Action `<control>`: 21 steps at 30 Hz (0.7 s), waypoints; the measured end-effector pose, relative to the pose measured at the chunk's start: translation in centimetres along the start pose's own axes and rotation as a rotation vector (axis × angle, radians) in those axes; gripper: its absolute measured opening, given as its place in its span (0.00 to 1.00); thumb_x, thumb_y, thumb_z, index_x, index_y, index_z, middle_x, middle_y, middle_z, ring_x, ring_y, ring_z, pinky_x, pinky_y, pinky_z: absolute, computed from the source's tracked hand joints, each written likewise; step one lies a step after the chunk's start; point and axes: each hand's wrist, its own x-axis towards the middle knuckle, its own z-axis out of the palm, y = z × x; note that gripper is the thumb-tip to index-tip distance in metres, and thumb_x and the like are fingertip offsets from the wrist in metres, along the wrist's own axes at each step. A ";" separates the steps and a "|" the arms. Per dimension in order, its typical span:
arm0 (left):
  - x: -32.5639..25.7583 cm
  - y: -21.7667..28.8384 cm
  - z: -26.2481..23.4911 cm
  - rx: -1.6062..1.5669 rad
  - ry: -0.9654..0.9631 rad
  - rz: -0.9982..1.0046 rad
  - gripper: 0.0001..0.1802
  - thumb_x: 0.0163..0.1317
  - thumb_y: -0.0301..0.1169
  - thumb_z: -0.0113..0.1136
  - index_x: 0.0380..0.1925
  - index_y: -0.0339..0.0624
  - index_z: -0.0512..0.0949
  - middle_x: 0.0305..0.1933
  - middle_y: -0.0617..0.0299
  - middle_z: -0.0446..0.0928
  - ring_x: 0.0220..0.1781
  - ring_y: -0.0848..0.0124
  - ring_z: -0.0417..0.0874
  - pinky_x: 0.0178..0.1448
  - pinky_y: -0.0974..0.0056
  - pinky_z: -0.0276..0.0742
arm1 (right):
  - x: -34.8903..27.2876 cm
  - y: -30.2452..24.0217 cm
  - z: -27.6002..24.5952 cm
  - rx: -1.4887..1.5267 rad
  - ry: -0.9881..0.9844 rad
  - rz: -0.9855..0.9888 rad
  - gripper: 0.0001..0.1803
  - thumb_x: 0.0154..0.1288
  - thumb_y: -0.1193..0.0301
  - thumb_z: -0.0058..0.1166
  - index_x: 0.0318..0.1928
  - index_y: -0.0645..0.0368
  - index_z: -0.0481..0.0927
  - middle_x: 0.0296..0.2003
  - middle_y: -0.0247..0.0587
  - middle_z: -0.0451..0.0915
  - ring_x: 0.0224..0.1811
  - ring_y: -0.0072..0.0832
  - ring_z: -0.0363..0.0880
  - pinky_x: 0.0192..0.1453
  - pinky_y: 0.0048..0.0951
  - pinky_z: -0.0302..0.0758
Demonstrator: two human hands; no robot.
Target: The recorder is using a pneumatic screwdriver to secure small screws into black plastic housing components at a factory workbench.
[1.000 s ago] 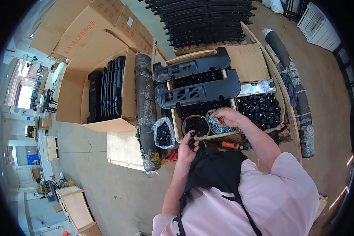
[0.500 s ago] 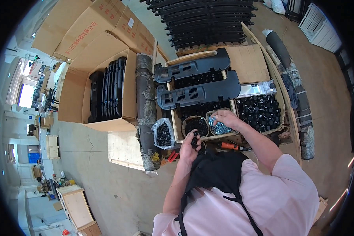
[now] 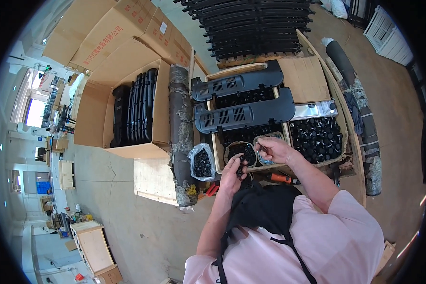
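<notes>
One bare left hand point(image 3: 230, 180), one bare right hand point(image 3: 278, 150), small black pieces point(image 3: 242, 169) in left one, number not clear, two long dark grey plastic panels with slotted vents point(image 3: 258, 111), one open brown cardboard box with black parts point(image 3: 162, 106), one orange tool point(image 3: 280, 178)

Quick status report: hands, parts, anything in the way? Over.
Left hand: holding small black parts. Right hand: over the metal screws, contents unclear. Two dark panels: farther out, clear of both hands.

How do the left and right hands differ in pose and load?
The left hand curls around black parts; the right hand is pinched, any load unclear. The left hand sits lower in the picture; the right hand is higher, over bluish metal pieces. Both are bare.
</notes>
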 end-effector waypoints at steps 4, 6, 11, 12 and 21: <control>0.5 0.5 0.8 0.133 -0.006 0.027 0.16 0.80 0.35 0.53 0.63 0.45 0.74 0.43 0.63 0.80 0.34 0.78 0.75 0.32 0.72 0.69 | 1.0 -0.1 0.2 -0.501 0.047 -0.032 0.20 0.80 0.56 0.49 0.39 0.60 0.81 0.28 0.35 0.79 0.29 0.21 0.74 0.26 0.26 0.68; 0.6 0.5 0.5 0.161 -0.006 0.046 0.16 0.80 0.34 0.53 0.63 0.44 0.74 0.43 0.64 0.80 0.33 0.79 0.74 0.32 0.73 0.68 | 1.2 0.2 1.3 -0.824 0.132 -0.157 0.22 0.79 0.54 0.50 0.37 0.60 0.83 0.28 0.37 0.80 0.31 0.25 0.77 0.31 0.30 0.71; 1.0 0.5 0.2 0.393 0.000 0.106 0.16 0.78 0.33 0.56 0.62 0.44 0.74 0.43 0.66 0.80 0.32 0.83 0.71 0.32 0.75 0.67 | 1.6 0.3 2.9 -1.240 0.225 -0.257 0.26 0.74 0.50 0.51 0.31 0.60 0.85 0.28 0.45 0.83 0.31 0.42 0.82 0.40 0.43 0.76; 1.1 0.6 0.4 0.390 0.001 0.104 0.16 0.78 0.33 0.56 0.62 0.44 0.74 0.43 0.66 0.80 0.32 0.83 0.71 0.32 0.75 0.67 | 1.7 0.3 2.8 -1.291 0.227 -0.260 0.26 0.74 0.49 0.50 0.32 0.59 0.85 0.27 0.46 0.83 0.32 0.43 0.83 0.40 0.44 0.76; 2.0 1.9 -0.6 0.910 0.018 0.385 0.16 0.72 0.31 0.61 0.57 0.37 0.77 0.49 0.58 0.83 0.50 0.69 0.84 0.57 0.63 0.80 | 1.9 -1.1 4.2 -1.418 0.064 -0.104 0.26 0.75 0.50 0.45 0.38 0.59 0.86 0.34 0.51 0.86 0.40 0.49 0.85 0.45 0.47 0.79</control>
